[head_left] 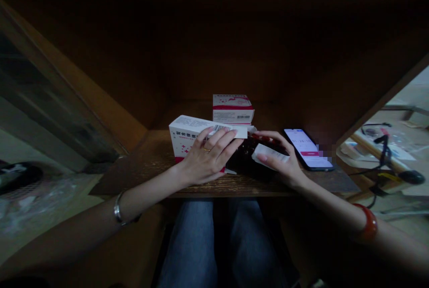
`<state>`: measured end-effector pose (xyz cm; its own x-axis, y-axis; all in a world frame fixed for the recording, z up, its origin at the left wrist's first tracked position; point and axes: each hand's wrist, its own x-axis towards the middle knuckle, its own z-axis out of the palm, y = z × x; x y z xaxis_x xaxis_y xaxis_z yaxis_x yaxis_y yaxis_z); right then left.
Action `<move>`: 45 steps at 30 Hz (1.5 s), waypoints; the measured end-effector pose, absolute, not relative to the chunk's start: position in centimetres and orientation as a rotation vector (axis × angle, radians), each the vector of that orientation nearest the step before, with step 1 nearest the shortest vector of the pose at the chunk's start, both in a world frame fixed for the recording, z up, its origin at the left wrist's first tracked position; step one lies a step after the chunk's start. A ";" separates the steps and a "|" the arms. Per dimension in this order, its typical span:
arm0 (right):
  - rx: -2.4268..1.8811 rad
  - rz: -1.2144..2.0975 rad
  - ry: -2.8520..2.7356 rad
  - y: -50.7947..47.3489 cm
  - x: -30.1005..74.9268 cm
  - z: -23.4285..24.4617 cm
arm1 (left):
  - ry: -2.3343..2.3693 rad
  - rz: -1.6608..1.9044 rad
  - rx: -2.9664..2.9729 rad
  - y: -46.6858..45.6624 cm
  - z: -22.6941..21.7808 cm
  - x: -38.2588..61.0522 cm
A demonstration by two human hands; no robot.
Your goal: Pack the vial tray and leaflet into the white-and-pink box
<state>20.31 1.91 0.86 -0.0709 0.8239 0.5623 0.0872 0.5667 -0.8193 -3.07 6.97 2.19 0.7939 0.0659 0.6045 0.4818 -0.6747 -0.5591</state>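
Observation:
A white carton with pink print (182, 136) lies on the wooden board in front of me, its right end open. My left hand (209, 151) is wrapped over its right part, with the fingertips on a white flap (239, 132). Right beside the opening, my right hand (281, 158) grips a dark glossy item (251, 160), with the thumb on its small white end piece (270, 153). The item's left part is close to the carton's mouth. In the dim light I cannot tell whether it reaches inside, nor its exact kind.
A second white and pink carton (233, 108) stands behind the first. To the right, a phone (306, 147) with a lit screen lies on the board. Wooden cabinet walls enclose the back and sides. Cables (385, 154) and plastic wrap show beyond the right edge.

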 end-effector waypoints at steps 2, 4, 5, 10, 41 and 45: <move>-0.791 0.769 -1.542 2.1 20.5 1.1 | -0.392 -0.714 -2.237 7.1 2.2 -3.1; -0.793 0.805 -1.543 2.2 20.5 1.4 | -0.374 -0.712 -2.254 7.2 2.4 -3.1; -0.796 0.828 -1.541 2.2 20.5 1.6 | -0.365 -0.708 -2.270 7.2 2.5 -3.1; -0.823 1.000 -1.486 2.2 20.6 2.6 | -0.417 -0.739 -2.371 6.9 3.7 -2.7; -1.094 1.113 -1.264 2.0 17.8 3.0 | -0.790 -0.784 -2.703 5.1 5.3 -1.1; -0.993 1.164 -1.296 1.8 17.9 2.9 | -0.794 -0.763 -2.677 4.7 5.3 -1.0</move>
<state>17.87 1.81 2.94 -0.0725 0.9814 0.1779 -0.0716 0.1728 -0.9824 -1.02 4.65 5.28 0.7149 0.4355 0.5471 0.5644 -0.8212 -0.0838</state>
